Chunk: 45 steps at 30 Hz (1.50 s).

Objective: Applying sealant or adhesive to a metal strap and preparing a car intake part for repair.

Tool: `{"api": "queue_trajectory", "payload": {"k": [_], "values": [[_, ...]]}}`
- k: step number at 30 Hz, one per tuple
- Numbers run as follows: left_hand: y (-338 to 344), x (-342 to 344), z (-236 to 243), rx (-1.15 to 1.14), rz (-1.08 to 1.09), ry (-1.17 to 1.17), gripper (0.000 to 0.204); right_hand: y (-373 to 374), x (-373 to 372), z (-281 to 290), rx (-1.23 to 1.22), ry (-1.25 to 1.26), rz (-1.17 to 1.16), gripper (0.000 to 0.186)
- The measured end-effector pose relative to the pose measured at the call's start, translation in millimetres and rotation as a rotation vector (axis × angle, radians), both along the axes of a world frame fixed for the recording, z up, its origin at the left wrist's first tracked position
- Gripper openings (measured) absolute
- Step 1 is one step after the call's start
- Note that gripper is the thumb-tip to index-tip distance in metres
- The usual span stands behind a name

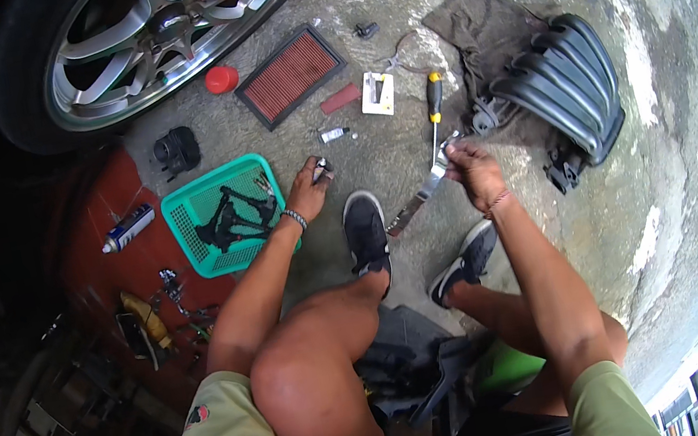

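My left hand (304,191) grips a small black-and-silver piece (322,169), just right of a green plastic basket (177,225) holding black parts (233,220). My right hand (480,174) is closed on a long, flat metallic piece (431,180) that slants down-left toward a reddish, dark lower end. A black-and-yellow screwdriver (435,95) lies just beyond my right hand. To its right, a black ribbed manifold-like part (566,96) rests on a dark cloth (479,27). A small white tube (334,135) lies beyond my left hand.
A car wheel (169,23) is at upper left. Nearby lie a rectangular filter (286,75), red cap (221,79), white card (377,93), red strip (339,98) and black housing (176,150). A spray can (128,227) and tools (176,295) sit on red tiles at left.
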State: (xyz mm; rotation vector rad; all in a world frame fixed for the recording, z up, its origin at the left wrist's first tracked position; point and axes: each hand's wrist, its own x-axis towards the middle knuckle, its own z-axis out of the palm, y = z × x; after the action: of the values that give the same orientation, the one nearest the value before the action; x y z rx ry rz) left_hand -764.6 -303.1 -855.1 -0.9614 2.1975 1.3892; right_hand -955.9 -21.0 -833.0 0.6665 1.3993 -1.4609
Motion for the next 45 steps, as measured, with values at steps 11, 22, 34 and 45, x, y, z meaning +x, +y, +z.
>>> {"api": "queue_trajectory", "payload": {"k": [11, 22, 34, 45], "values": [[5.4, -37.0, -20.2, -0.05, 0.207, 0.289, 0.027, -65.4, 64.1, -147.6, 0.053, 0.086, -0.16, 0.015], [51.6, 11.4, -53.9, -0.121, 0.16, 0.289, 0.018, -53.0, 81.9, -117.9, 0.275, 0.352, -0.179, 0.027], [48.8, 22.2, -65.7, -0.031, 0.394, 0.361, 0.011, -153.8, 56.1, -117.4, 0.277, 1.138, 1.028, 0.03], [44.8, 27.3, -43.7, -0.079, 0.41, 0.456, 0.014, -129.6, 79.8, -86.9, -0.043, 1.025, 0.557, 0.018]]}}
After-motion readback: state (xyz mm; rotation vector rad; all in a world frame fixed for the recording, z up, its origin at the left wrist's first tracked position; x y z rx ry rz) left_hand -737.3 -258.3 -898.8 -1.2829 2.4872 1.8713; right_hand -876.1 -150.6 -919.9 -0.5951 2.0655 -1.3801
